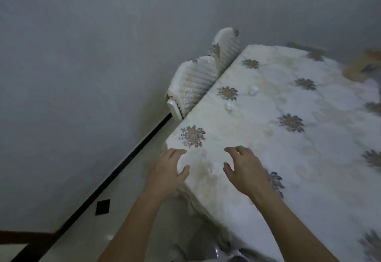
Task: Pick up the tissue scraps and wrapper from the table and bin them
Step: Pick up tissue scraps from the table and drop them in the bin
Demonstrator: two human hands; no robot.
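Two bare hands hang palms down over the near corner of the table; the left hand is at the table's edge and the right hand is beside it, further onto the cloth; both have their fingers spread and a little bent, and neither has hold of anything. The nearest tissue scrap, small and white, lies right between the two hands, close to the thumbs but not touching them; a second tissue scrap lies well past the right hand's fingertips; a third tissue scrap lies a bit further away than that one. The tablecloth under them is white with some yellow stains and brown flowers on it. Far off past the right hand, at the far side of the table, sits a tan thing; it is too blurry to tell if it is the wrapper. Past the left hand, two chair backs in bumpy white covers stand just beside the table. Below the left arm the pale floor has a black diamond tile in it.
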